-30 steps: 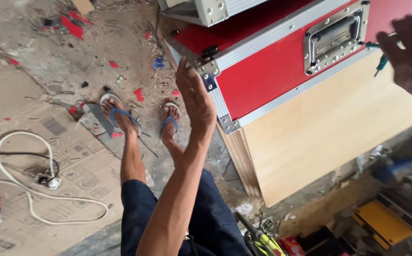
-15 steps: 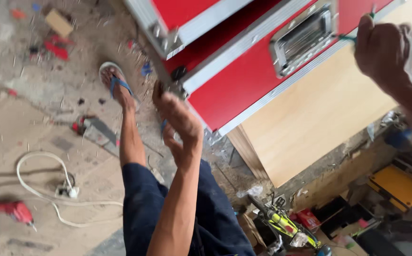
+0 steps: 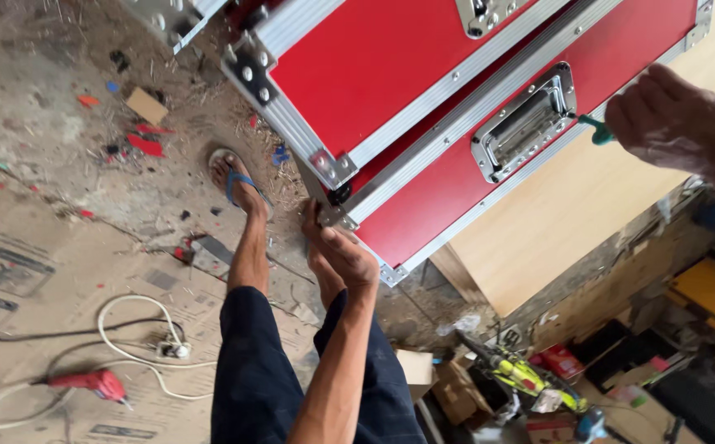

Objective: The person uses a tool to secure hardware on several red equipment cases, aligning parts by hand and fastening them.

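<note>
red panels and aluminium edging fill the top of my view: a flight case [image 3: 423, 107] sits tilted above a pale plywood board [image 3: 587, 205], its recessed steel handle [image 3: 526, 123] facing me. my left hand [image 3: 342, 251] reaches down to the case's lower corner, fingers curled around the metal corner piece [image 3: 337, 215] and gripping it. my right hand [image 3: 674, 119] is closed around a green-handled screwdriver [image 3: 594, 129], whose tip points at the handle plate, just beside its right edge; i cannot tell whether the tip touches the metal. below, my legs in dark trousers stand on a dusty concrete floor [image 3: 69, 164], one foot in a blue sandal [image 3: 238, 182] near the case's corner. red scraps and a bit of cardboard lie scattered on the floor. flattened cardboard sheets cover the lower left, where a white cable [image 3: 127, 308] loops past a red drill [image 3: 86, 384]. at lower right, a yellow-green power tool [image 3: 522, 374] rests among boxes, well apart from both hands.
</note>
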Demonstrator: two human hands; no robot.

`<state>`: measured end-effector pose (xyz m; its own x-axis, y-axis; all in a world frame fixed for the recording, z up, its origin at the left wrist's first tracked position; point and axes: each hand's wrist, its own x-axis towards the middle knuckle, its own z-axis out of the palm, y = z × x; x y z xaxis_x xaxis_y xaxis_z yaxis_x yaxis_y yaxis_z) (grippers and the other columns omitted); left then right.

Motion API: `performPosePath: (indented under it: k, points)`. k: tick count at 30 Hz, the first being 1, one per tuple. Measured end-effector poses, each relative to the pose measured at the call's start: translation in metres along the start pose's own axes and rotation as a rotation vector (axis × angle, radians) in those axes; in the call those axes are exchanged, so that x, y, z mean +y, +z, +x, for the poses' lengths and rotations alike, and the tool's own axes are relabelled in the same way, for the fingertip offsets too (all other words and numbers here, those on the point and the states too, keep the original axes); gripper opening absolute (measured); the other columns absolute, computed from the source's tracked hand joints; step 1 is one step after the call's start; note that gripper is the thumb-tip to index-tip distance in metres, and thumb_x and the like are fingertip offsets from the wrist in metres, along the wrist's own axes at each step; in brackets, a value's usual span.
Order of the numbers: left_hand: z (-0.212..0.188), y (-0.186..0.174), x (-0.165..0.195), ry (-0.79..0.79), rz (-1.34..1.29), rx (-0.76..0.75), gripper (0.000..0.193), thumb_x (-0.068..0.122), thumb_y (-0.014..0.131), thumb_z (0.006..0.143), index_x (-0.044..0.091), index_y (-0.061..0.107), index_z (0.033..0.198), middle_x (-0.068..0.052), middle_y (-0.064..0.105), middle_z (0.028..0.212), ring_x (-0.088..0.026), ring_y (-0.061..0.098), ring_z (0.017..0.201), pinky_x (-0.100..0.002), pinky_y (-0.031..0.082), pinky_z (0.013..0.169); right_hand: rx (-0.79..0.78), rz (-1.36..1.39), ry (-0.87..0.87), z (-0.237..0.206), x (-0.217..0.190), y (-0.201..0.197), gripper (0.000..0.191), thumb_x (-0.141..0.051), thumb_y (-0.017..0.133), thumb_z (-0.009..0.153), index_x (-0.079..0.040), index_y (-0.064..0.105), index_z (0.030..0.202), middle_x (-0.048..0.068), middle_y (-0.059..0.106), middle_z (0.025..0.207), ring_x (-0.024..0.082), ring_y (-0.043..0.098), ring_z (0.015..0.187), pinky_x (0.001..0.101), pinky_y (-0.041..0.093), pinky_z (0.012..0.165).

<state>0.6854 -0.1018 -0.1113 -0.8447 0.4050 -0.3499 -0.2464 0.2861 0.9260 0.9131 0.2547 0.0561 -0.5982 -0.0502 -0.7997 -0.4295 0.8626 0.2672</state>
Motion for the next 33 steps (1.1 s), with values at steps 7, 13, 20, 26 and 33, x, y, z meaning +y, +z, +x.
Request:
performPosePath:
  k: [7,13,20,26,33]
  points:
    - [-0.012,0.004,0.003,-0.095,-0.019,-0.054,0.067,0.053,0.018,0.113,-0.002,0.041,0.145,-0.025,0.044,0.150,-0.036,0.050,0.136,-0.047,0.042,0.114,-0.177,1.199,1.084,0.003,-0.093,0.023,0.040,-0.037,0.047,0.119,0.003,0.047,0.124,0.026,0.067,0.085,0.041,0.065,0.080,0.0564,0.056,0.081]
    - [-0.004,-0.002,0.000,-0.041,-0.002,-0.063,0.067,0.053,0.021,0.115,-0.003,0.042,0.145,-0.024,0.048,0.146,-0.034,0.051,0.133,-0.046,0.041,0.114,0.085,0.545,0.473,-0.022,-0.053,-0.044,0.054,-0.021,0.059,0.082,-0.009,0.058,0.134,0.023,0.060,0.141,0.039,0.057,0.135,0.0501,0.049,0.111]
    - [0.011,-0.005,-0.006,-0.060,-0.013,-0.084,0.069,0.055,0.023,0.114,-0.002,0.045,0.146,-0.020,0.052,0.139,-0.030,0.057,0.125,-0.042,0.047,0.111,-0.215,0.140,-0.075,0.032,-0.004,-0.026,0.010,-0.026,0.064,0.096,-0.016,0.066,0.094,0.005,0.069,0.097,0.023,0.065,0.095,0.0398,0.053,0.081]
    - [-0.001,-0.002,-0.004,-0.173,-0.133,-0.120,0.080,0.062,0.025,0.110,-0.005,0.033,0.154,-0.022,0.039,0.154,-0.031,0.044,0.137,-0.044,0.036,0.117,-0.234,1.555,1.127,0.050,-0.042,0.019,0.050,-0.043,0.060,0.109,-0.009,0.059,0.073,0.007,0.059,0.063,0.023,0.058,0.055,0.0396,0.045,0.046]
    - [-0.002,0.001,-0.012,-0.116,0.004,-0.097,0.080,0.063,0.019,0.112,-0.004,0.036,0.153,-0.023,0.038,0.156,-0.034,0.043,0.145,-0.046,0.032,0.124,0.161,1.997,1.305,0.020,-0.060,0.028,0.014,-0.019,0.055,0.109,-0.011,0.052,0.120,0.009,0.058,0.072,0.020,0.060,0.055,0.0345,0.047,0.043]
